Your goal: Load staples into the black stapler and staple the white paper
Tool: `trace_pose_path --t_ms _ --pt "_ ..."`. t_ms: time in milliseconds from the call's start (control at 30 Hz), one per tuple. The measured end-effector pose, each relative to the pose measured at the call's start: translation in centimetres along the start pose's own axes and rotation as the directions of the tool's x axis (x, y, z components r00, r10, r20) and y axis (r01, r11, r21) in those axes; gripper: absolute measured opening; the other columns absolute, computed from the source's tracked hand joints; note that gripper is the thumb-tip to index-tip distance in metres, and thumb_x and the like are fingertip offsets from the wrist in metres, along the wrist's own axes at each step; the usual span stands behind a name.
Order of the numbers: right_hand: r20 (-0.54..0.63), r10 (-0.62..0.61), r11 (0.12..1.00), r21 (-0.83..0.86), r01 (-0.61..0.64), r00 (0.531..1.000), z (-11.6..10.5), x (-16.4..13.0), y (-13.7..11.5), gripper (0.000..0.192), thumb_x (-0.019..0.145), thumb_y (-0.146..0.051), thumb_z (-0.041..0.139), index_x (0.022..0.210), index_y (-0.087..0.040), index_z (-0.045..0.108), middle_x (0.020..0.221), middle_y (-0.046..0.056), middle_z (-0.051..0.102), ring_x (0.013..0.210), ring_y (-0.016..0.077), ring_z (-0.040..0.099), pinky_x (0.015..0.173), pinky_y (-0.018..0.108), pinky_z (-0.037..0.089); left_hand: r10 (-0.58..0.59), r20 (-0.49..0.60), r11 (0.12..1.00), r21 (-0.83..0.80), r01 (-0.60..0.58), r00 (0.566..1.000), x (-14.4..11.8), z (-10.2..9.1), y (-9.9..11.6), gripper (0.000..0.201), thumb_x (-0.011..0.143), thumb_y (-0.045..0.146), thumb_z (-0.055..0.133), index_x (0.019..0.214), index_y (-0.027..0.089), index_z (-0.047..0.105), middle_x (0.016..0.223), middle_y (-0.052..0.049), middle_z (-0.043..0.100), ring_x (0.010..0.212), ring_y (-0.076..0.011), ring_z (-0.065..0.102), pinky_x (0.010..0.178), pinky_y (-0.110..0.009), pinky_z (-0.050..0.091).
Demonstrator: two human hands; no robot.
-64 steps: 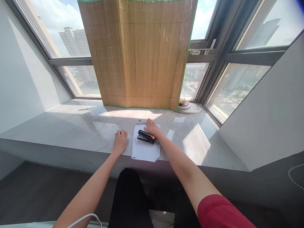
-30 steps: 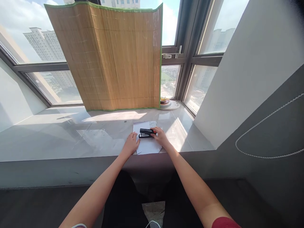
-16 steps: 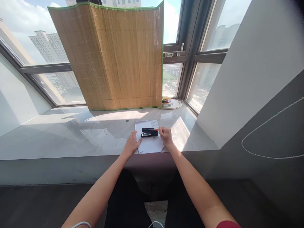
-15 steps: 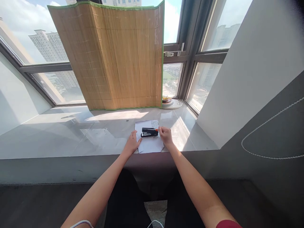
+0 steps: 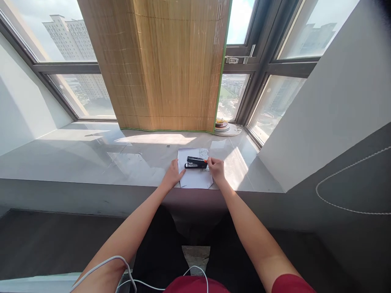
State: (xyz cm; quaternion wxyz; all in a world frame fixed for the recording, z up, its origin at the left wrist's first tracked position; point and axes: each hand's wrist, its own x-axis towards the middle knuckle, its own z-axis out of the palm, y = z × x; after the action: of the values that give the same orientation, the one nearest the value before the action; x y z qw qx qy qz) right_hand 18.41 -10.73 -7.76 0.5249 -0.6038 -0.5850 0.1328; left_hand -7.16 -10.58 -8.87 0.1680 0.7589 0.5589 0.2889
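Observation:
A black stapler (image 5: 195, 162) with an orange end lies on a white sheet of paper (image 5: 194, 180) near the front edge of a grey window ledge (image 5: 91, 158). My left hand (image 5: 173, 176) rests flat on the paper's left edge, fingers together. At the stapler's orange right end my right hand (image 5: 216, 169) has its fingers curled, fingertips touching it. A small printed slip (image 5: 203, 153) lies just behind the stapler.
A bamboo mat (image 5: 165, 65) stands against the window behind the paper. A stack of plates (image 5: 226, 127) sits at the back right corner. A slanted white wall (image 5: 317, 106) closes the ledge on the right. White cables (image 5: 128, 272) hang near my lap.
My right hand came back from the far side of the paper to the stapler's orange end. My left hand slid onto the paper's left edge. The view shifted and tilted down.

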Motion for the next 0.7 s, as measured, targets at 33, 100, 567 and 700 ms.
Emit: trace_pose_path --t_ms 33,100,567,700 --pt "0.0 -0.003 1.0 -0.001 0.003 1.0 -0.04 -0.04 -0.03 0.05 0.095 -0.046 0.043 0.054 -0.024 0.025 0.06 -0.004 0.019 0.06 0.0113 0.02 0.057 0.029 0.018 -0.003 0.001 1.0 -0.002 0.003 1.0 -0.03 -0.01 0.08 0.058 0.097 0.04 0.061 0.145 0.02 0.036 0.151 -0.021 0.048 0.133 -0.0363 0.058 0.103 -0.045 0.049" --pt "0.003 -0.013 1.0 -0.004 0.013 1.0 -0.11 -0.1 -0.06 0.05 0.095 -0.045 0.044 0.054 -0.024 0.025 0.06 -0.005 0.019 0.06 0.0113 0.019 0.058 0.029 0.018 -0.006 0.001 1.0 -0.005 0.006 1.0 -0.07 0.02 0.16 0.058 0.097 0.04 0.061 0.145 0.019 0.036 0.151 -0.021 0.048 0.133 -0.0364 0.058 0.104 -0.045 0.048" --pt "0.019 -0.055 0.996 -0.064 0.056 0.998 -0.24 -0.2 -0.01 0.048 0.098 -0.042 0.042 0.057 -0.024 0.026 0.059 -0.005 0.02 0.06 0.0115 0.02 0.056 0.03 0.018 -0.019 0.029 1.0 -0.009 0.019 0.999 -0.11 0.0 0.11 0.06 0.098 0.043 0.059 0.148 0.019 0.036 0.153 -0.022 0.046 0.13 -0.0373 0.058 0.099 -0.044 0.05" --pt "0.013 -0.062 0.997 -0.05 0.062 0.998 -0.29 -0.23 -0.03 0.049 0.098 -0.042 0.043 0.056 -0.024 0.023 0.059 -0.005 0.018 0.059 0.0115 0.019 0.057 0.03 0.017 -0.03 0.027 0.999 -0.021 0.031 0.999 -0.12 0.0 0.25 0.061 0.097 0.042 0.06 0.148 0.018 0.037 0.153 -0.021 0.047 0.131 -0.0375 0.058 0.1 -0.044 0.049"
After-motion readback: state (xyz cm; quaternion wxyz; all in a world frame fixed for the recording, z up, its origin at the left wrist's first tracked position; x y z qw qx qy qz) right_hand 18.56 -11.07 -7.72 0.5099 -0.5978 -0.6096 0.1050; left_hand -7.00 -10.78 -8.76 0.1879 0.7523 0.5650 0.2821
